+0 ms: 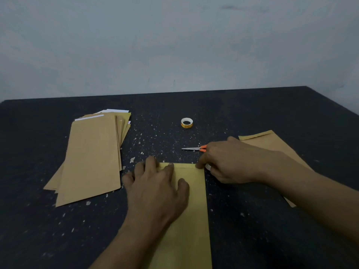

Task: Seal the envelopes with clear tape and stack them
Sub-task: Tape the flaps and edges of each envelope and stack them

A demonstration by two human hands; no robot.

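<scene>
A dark, pale-flecked table stands against a plain grey-blue wall. In the head view, one brown envelope lies lengthwise in the middle, running towards the person, its flap end away from them. The left hand lies flat on its upper left part, fingers spread and straight, pressing along the flap. The right hand sits at the top right corner with curled fingers. A pale scrap shows beneath it, but I cannot tell whether it pinches that or the corner.

A loose stack of envelopes rests to the left. The tape roll stands further back, apart from everything. The orange-handled scissors lie just behind the right hand. Another envelope lies on the right, partly under the right forearm.
</scene>
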